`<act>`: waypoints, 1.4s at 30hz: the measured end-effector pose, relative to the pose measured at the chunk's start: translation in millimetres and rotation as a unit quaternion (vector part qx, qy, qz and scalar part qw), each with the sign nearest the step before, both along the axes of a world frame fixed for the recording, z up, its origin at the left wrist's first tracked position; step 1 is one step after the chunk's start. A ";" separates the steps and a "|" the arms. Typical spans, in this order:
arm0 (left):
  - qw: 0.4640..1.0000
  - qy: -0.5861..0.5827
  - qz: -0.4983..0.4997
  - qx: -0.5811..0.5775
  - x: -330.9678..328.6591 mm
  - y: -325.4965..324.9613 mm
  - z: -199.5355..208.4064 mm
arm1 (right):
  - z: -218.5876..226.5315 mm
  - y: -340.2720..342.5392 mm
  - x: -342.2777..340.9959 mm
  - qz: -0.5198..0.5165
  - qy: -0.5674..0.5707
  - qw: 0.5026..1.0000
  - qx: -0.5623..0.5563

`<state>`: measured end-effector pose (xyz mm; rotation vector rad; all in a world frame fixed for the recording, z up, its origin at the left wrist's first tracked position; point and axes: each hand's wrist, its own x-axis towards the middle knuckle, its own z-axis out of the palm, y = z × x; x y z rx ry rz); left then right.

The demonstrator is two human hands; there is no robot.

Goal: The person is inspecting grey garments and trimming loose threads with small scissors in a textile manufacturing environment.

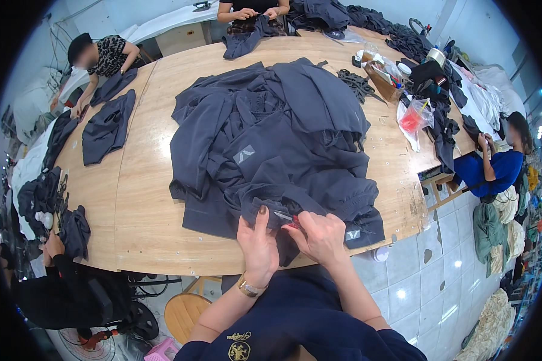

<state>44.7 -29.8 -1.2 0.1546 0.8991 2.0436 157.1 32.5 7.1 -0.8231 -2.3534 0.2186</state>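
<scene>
A big heap of dark blue-grey garments (295,144) lies on the table before me, one with a pale square patch on it. At its near edge my left hand (260,249) grips the gathered edge of a garment (262,201), thumb on top of the cloth. My right hand (322,239) is closed round small red-handled thread snips (294,222). Their metal blades point left, against the cloth beside my left thumb. Most of the handle is hidden by my right fingers.
The heap rests on a wooden table (147,207). At the right stand a cardboard box (384,81) and a bag of red drink (412,117). Other people handle dark cloth around the table. A round wooden stool (186,316) stands below the near edge.
</scene>
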 end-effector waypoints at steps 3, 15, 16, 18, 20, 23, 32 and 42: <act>1.000 0.006 -0.002 -0.006 -0.6 0.0 -1.9 | -0.4 -0.1 -0.2 0.001 0.000 1.000 0.002; 1.000 0.008 -0.006 -0.004 -0.1 -0.7 -2.1 | -3.3 -0.1 -2.4 0.003 0.011 1.000 0.016; 1.000 0.006 -0.008 0.004 -0.5 -1.1 -3.9 | -3.8 -0.2 -2.6 0.010 0.022 0.999 0.021; 1.000 0.004 -0.011 0.012 -1.5 -1.3 -4.6 | -1.2 -0.9 -1.3 0.025 0.033 0.999 0.029; 1.000 0.004 -0.013 0.010 -2.4 -1.0 -2.8 | -0.7 -1.2 -0.7 0.041 0.044 0.998 0.036; 1.000 -0.012 -0.013 0.015 -1.5 -0.9 1.1 | -2.9 -0.2 0.3 0.031 0.037 0.998 0.026; 1.000 0.007 -0.009 -0.003 -0.4 0.8 -2.5 | -3.3 1.4 -1.5 0.005 0.006 1.000 -0.001; 1.000 0.002 -0.014 -0.012 -1.5 -1.1 -2.7 | -2.4 2.0 -1.9 -0.003 0.045 0.998 -0.043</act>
